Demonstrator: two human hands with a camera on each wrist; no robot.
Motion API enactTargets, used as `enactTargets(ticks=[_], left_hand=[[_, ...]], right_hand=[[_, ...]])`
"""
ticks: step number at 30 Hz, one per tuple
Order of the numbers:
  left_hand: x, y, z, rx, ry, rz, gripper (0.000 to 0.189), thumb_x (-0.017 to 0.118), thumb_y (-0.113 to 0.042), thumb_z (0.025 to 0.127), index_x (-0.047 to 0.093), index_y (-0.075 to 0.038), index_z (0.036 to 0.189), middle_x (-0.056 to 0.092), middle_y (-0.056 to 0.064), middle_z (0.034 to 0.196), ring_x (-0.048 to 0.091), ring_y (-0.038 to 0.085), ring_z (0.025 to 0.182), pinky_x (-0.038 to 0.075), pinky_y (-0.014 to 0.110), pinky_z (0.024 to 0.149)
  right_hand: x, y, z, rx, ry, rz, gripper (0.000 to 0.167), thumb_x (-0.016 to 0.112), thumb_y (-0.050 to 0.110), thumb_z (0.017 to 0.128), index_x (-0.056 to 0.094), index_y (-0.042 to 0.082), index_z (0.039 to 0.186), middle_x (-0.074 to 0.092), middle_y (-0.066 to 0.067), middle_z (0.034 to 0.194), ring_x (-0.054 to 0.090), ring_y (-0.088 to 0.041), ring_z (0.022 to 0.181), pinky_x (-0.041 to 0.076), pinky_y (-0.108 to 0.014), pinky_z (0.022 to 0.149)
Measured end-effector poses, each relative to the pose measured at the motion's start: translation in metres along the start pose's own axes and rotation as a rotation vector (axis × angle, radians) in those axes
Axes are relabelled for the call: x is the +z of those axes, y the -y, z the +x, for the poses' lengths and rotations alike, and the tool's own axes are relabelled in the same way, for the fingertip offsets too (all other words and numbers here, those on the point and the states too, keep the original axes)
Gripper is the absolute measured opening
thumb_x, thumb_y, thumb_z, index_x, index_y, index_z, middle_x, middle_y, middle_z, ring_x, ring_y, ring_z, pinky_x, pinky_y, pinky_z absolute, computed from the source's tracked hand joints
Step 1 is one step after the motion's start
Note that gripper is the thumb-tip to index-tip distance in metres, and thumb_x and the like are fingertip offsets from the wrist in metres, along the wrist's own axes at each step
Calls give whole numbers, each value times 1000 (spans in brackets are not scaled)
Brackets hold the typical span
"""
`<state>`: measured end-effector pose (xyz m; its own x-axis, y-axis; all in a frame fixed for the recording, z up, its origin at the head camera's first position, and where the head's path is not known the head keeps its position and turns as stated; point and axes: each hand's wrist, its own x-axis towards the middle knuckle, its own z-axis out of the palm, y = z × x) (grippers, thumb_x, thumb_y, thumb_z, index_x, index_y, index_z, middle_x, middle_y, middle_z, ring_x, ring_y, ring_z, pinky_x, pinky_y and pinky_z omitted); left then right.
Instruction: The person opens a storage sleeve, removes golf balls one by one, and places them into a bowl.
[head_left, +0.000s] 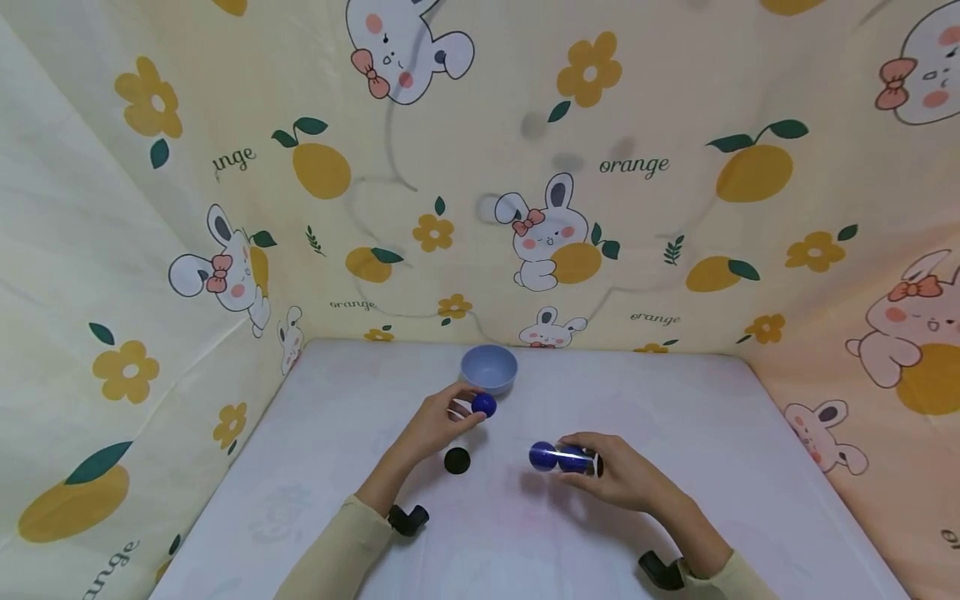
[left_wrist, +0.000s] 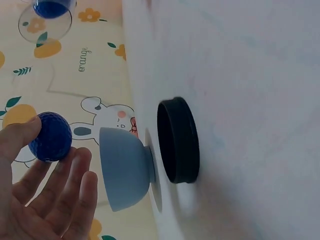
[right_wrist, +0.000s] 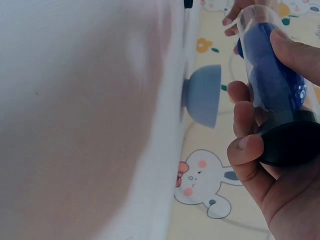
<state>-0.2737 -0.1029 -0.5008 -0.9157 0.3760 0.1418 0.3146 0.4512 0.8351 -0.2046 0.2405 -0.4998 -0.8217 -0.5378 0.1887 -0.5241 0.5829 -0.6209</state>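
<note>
My left hand (head_left: 437, 427) pinches a dark blue dimpled ball, like a golf ball (left_wrist: 50, 137), between thumb and fingers, just in front of a light blue bowl (head_left: 498, 387). My right hand (head_left: 626, 473) grips a clear tube (right_wrist: 261, 60) tilted on its side, with its black end cap (right_wrist: 290, 141) toward the palm. Inside the tube two blue balls (head_left: 543, 457) show; its other end, toward the left, looks uncapped. A loose round black cap (left_wrist: 180, 140) lies on the table, below and near my left hand.
The bowl stands near the back edge of the white table (head_left: 360, 375). Behind and beside the table hangs a cream curtain (head_left: 450, 150) printed with rabbits and oranges. Black wrist devices (head_left: 408, 520) sit by both sleeves.
</note>
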Motion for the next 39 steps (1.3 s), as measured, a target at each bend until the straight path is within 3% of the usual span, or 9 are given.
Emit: enactTargets(ticks=[10,23,33,39], left_hand=[[-6,13,21,-26,-53,42,41,78,-32,102,66,-20,139,73,8,130,73,23,105,62,35,80],[-9,26,44,-94,-85,8,46,78,-31,102,63,-21,144,69,9,138,70,25,106,62,33,74],[-3,32,56,-71,-146,2,44,78,-26,102,63,-20,143,69,12,139,72,23,96,60,32,69],[0,36,59,-64,-166,26,44,77,-25,103,62,-19,144,68,12,140,72,22,94,61,32,72]], right_hand=[[1,-3,-2,19,12,4,46,83,35,97,72,11,134,76,-2,125,66,-9,97,58,-29,81],[1,-6,-3,-1,8,-15,50,81,44,97,72,11,134,76,-4,125,67,-9,101,58,-30,84],[1,-4,-4,9,13,-8,48,83,38,97,72,11,134,75,-5,125,67,-9,100,58,-29,83],[1,-3,-4,14,12,-11,46,84,34,96,72,11,134,75,-5,126,67,-9,101,58,-29,84]])
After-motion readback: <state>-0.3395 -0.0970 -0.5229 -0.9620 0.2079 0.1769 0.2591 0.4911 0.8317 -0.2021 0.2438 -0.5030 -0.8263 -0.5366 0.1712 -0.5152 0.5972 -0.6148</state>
